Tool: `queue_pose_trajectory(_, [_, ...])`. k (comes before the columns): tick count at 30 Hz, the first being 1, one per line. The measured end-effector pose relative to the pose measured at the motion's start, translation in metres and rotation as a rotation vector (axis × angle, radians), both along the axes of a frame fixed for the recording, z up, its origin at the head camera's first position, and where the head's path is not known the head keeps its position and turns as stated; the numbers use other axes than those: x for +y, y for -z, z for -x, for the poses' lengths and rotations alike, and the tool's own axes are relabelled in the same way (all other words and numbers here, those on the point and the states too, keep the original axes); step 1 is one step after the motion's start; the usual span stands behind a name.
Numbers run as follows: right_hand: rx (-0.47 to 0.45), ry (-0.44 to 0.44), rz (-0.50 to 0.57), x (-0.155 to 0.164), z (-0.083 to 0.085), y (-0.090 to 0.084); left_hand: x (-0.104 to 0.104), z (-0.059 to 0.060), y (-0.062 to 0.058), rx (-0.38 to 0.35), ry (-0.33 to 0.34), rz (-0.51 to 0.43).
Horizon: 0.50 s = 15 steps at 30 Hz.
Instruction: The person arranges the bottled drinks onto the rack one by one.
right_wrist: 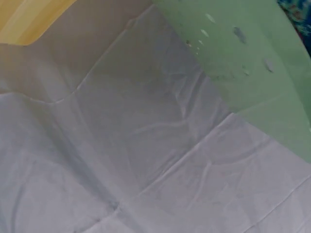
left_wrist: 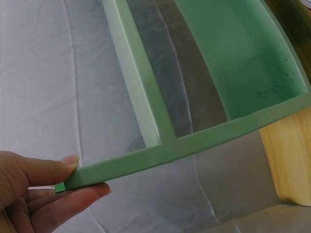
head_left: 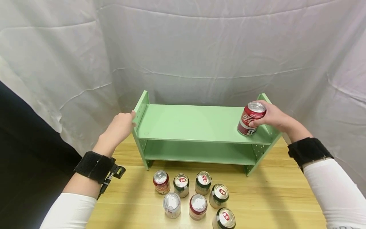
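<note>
The right hand [head_left: 273, 118] grips the red aluminium can [head_left: 251, 119] on the green shelf [head_left: 188, 122]; lower it flat while the left hand [head_left: 121, 125] pinches the shelf's edge.

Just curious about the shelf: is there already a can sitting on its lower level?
No: the lower shelf holds nothing, and the only can at the rack is the red can gripped by the right hand on the top level.

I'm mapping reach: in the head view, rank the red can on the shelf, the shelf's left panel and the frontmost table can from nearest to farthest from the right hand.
1. Red can, gripped by the right hand, shelf top right.
2. Frontmost can, table front, below the hand.
3. Left panel, far left, held by the left hand.
</note>
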State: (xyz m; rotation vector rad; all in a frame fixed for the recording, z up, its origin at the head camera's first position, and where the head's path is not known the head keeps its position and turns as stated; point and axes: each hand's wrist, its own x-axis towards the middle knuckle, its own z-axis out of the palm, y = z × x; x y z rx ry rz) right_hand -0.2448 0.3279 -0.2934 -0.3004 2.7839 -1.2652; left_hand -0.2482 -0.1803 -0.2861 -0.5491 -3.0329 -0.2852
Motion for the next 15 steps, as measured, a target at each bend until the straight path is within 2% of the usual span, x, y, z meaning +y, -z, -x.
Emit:
queue_pose_trajectory(8, [-0.063,0.060,-0.006,-0.0022,0.0101,-0.0072,-0.0017,-0.0034,-0.0004,-0.018,-0.012,-0.003])
queue_pose_trajectory(15, [-0.087,0.063,0.000,0.0018,0.0118,-0.0106,-0.0003,-0.0036,-0.0033,-0.031,-0.025,-0.014])
